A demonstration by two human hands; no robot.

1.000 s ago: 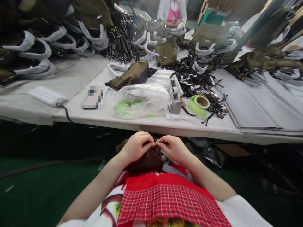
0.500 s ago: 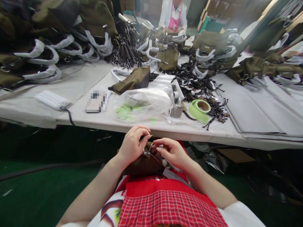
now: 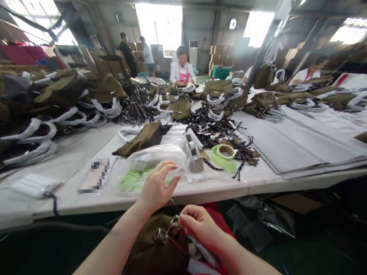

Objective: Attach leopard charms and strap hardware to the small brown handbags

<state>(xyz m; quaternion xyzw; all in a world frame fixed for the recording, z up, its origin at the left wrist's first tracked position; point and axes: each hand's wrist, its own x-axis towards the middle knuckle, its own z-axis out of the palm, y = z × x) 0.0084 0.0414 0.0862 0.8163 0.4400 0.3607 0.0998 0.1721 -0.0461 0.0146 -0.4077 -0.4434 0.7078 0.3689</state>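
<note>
So for us it all hangs on how the silver clasp sits against our right hand. Our landmark is the olive-brown bag right below our hands, and the clasp is on top of it. Its long axis slants: ring end toward the bag's left, hook end rising rightward, straight at our right fingertips. Right hand is easily the nearer one, basically just beside that hook, over the bag's right side.

Grip check: right hand has thumb and finger pinched together on a thin strand. Can't tell if the hook is caught in there too, the fingers cover it. The strand slopes up from that pinch, over the bag's far side, to the underside of our left hand. Left hand is up beyond the bag, thumb well away from the forefinger, nothing visible between them. Whether the hidden fingers have the strand's top end, we can't say.

Past the bag is the counter, with a clear plastic bag straight beyond it, and a tape dispenser beyond it and to its right.
</note>
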